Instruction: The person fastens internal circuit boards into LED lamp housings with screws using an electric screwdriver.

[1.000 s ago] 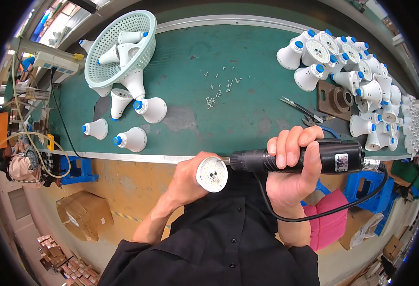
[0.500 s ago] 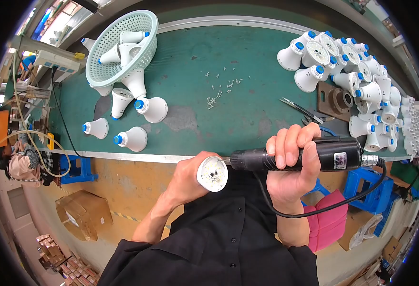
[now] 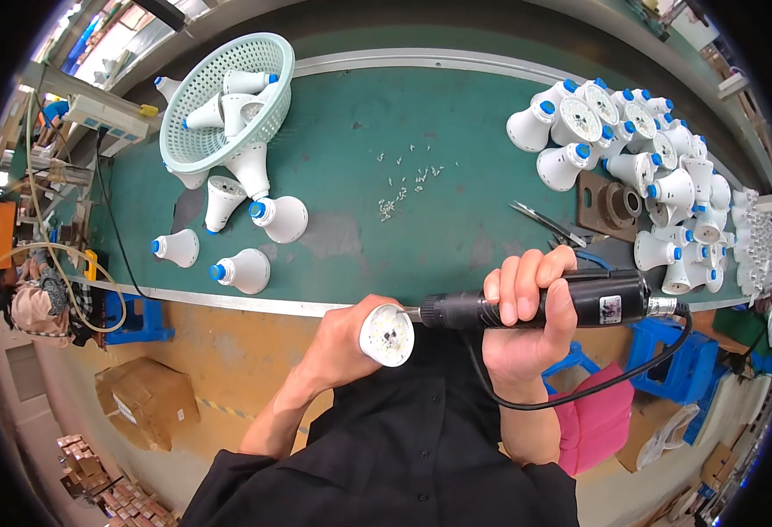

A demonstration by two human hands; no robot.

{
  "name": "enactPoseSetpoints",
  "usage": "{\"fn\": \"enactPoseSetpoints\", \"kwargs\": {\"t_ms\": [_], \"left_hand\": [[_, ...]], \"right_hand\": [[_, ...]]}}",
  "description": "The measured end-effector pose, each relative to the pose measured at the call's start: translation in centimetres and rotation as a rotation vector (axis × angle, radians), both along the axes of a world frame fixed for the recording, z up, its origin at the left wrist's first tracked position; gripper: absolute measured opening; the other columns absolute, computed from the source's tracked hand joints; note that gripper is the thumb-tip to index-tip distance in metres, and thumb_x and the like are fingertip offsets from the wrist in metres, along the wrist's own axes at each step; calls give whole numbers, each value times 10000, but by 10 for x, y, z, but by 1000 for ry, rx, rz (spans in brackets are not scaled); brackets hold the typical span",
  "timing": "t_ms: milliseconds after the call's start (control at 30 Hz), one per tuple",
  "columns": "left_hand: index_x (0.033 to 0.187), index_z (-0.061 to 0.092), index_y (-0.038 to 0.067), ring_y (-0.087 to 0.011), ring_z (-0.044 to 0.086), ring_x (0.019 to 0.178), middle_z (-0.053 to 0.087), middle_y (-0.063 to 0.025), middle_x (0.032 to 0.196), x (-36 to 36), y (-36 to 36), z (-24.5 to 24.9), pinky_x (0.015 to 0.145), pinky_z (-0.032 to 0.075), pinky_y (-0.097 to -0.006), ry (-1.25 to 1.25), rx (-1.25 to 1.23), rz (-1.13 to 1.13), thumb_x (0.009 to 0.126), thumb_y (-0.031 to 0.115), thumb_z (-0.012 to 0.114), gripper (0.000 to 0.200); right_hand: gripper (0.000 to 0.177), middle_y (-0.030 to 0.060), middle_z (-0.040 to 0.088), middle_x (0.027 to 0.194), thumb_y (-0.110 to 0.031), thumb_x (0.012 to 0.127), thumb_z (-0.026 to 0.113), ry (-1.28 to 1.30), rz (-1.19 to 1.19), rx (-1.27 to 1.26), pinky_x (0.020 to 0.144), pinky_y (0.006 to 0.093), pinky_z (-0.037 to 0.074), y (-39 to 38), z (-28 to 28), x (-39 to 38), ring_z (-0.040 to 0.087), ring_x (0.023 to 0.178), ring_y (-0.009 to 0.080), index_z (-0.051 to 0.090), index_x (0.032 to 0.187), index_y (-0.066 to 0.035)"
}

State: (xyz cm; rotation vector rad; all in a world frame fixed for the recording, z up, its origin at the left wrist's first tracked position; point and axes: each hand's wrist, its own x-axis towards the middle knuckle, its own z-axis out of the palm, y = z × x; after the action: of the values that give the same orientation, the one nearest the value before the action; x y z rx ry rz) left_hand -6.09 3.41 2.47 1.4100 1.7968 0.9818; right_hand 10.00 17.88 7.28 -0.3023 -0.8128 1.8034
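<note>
My left hand (image 3: 342,344) is closed around a white LED bulb body (image 3: 388,337), its round LED board face turned up toward me. My right hand (image 3: 529,312) grips a black electric screwdriver (image 3: 597,301) held nearly level, its cable looping down under the wrist. The screwdriver's bit (image 3: 413,314) points left and meets the upper right part of the board; whether a screw sits at its tip is too small to tell. Beyond my hands, several small screws (image 3: 388,207) lie scattered on the green worktable (image 3: 351,114).
A pale green basket (image 3: 175,140) of bulb bodies stands at the back left, with loose bulb bodies (image 3: 243,270) before it. At right are a crowd of bulb bodies (image 3: 564,167), a metal fixture (image 3: 601,206) and pliers (image 3: 548,225). Blue stools (image 3: 667,347) stand below the table.
The scene has shifted slightly downward in view. Both hands, the bulb body and the screwdriver have moved a little left and down in view; the bit stays against the board.
</note>
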Motion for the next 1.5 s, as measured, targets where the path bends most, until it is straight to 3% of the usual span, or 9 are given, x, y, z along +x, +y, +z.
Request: {"fn": "enactPoseSetpoints", "kwargs": {"t_ms": [133,433,600,667,800,933,1133,1300,1500], "left_hand": [[1087,640,76,-331,718,836,715,-133,888,-3,6,4,725,562,-367,6,5,1,721,0,796,405],[1048,656,91,-297,639,743,677,-79,852,-34,37,5,669,533,-389,326,247,44,618,-8,796,464],[1071,660,80,-320,623,839,645,-98,936,-49,45,2,726,517,-405,481,196,76,572,48,851,536],[1106,663,75,-324,613,868,633,-102,976,-51,47,2,748,509,-411,490,191,86,555,72,871,589],[1221,651,64,-309,601,883,621,-93,1005,-54,47,0,766,496,-413,483,195,96,543,126,907,727],[1280,643,35,-302,620,914,636,-125,1036,-55,46,-2,790,515,-392,484,201,103,521,244,962,849],[1262,654,46,-286,608,925,639,-101,1070,-54,44,8,813,499,-388,418,330,162,603,317,934,766],[1225,683,51,-317,594,1004,629,-105,1118,-35,43,12,852,509,-415,515,506,222,618,230,937,682],[1125,733,77,-281,601,1066,653,-48,1133,-3,67,21,878,512,-396,564,514,155,624,185,899,539]], "right_hand": [[182,-17,474,687,-233,964,632,29,-5,-43,684,333,454,4,-4,-2,474,591,116,493,1006,-124],[202,-32,422,714,-289,1015,573,91,-151,-156,712,277,399,47,1,-10,409,649,78,538,999,-90],[238,-19,454,791,-286,976,664,-119,-466,53,904,345,428,100,-5,-26,463,770,111,516,923,-108],[234,-19,468,797,-282,978,663,-142,-497,79,921,354,430,116,-6,-35,477,781,113,521,905,-111],[167,8,515,779,-189,962,658,-150,-503,75,871,395,478,133,-17,-41,513,748,138,525,941,-89],[183,5,509,771,-196,959,662,-171,-489,29,864,392,481,133,-23,-46,512,740,137,520,904,-94],[263,-21,467,776,-285,973,670,-174,-459,15,893,341,442,126,-18,-37,472,748,104,502,860,-117],[208,-19,444,755,-259,985,674,36,-364,-68,850,311,454,95,-3,-15,468,734,102,563,986,-83],[213,-11,433,735,-266,1008,640,182,-241,-257,815,299,458,54,5,7,447,705,107,547,974,-77]]}}
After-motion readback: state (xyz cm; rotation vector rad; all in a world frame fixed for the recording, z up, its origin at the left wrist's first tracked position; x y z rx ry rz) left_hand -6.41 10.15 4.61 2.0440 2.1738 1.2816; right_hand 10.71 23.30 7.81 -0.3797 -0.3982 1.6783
